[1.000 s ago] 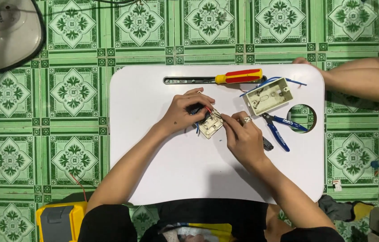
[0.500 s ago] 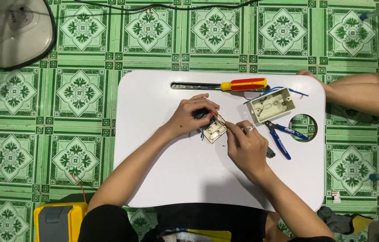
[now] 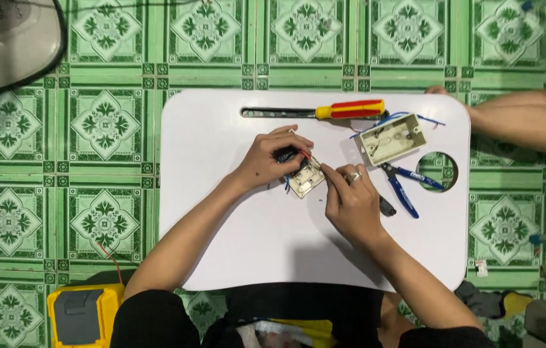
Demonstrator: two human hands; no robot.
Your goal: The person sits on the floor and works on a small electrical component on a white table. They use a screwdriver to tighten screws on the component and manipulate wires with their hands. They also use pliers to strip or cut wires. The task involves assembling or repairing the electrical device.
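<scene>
Left hand [image 3: 271, 160] pinches the small cream switch plate [image 3: 305, 178] with its red and blue wires, its grip closed on the upper edge. Right hand [image 3: 350, 196] meets the plate from the lower side, fingertips [image 3: 326, 170] pressed together on its corner; whether they hold a small tool cannot be told. The plate lies on the white desk [image 3: 221, 225] between both grips. Both forearms angle inward, wrists low. Judgement: steady the plate firmly, work with small finger movements. Pliers [image 3: 403, 187] lie just beyond the right grip; a screwdriver [image 3: 324, 112] lies farther off.
</scene>
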